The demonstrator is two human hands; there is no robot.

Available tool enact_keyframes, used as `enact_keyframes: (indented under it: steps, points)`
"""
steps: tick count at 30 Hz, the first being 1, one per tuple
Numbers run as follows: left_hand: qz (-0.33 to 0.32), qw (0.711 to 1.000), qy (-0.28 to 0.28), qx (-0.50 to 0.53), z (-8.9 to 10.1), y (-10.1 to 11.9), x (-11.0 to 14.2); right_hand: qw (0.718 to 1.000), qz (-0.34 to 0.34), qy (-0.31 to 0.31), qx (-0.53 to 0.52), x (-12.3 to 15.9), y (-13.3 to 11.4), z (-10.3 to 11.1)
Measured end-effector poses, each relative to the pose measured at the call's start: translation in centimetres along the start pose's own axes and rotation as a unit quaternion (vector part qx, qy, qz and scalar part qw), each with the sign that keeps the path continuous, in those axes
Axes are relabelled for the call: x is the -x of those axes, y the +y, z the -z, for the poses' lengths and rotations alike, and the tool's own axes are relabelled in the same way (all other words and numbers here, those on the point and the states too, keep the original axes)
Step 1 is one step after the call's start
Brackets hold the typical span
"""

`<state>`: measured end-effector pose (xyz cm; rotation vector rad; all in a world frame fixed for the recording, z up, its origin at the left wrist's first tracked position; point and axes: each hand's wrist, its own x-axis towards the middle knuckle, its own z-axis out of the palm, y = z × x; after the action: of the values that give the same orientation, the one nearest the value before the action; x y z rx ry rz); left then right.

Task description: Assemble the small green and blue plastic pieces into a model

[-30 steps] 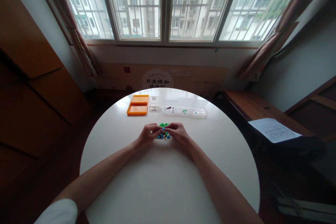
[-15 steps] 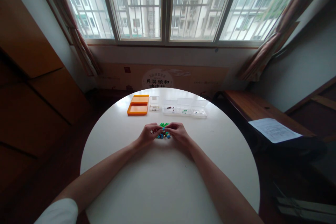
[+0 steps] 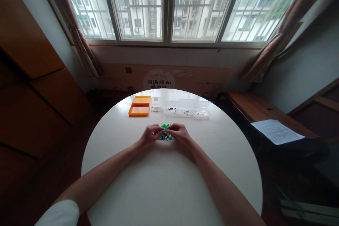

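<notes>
My left hand and my right hand meet over a small heap of tiny coloured pieces, blue, green and dark, on the round white table. Both hands have curled fingers pinched together at one small blue piece between the fingertips. A few green pieces lie just beyond the fingers. The piece held is too small to make out clearly.
At the table's far side stand an orange box with its lid open and a row of clear plastic boxes with a few small parts inside. A wooden bench with a sheet of paper is at the right.
</notes>
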<state>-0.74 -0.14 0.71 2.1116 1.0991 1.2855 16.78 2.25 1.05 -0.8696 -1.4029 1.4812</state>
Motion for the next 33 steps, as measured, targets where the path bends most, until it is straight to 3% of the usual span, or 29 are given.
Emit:
enact_keyframes:
  steps: [18,33]
  points:
    - [0.009,0.999,-0.027,0.025,-0.1,-0.4,0.1,0.999,0.031,-0.009,0.021,-0.3,1.0,0.3]
    - [0.013,0.998,-0.044,0.037,0.2,-0.5,0.1,1.0,-0.006,-0.017,-0.013,0.0,0.3,0.2]
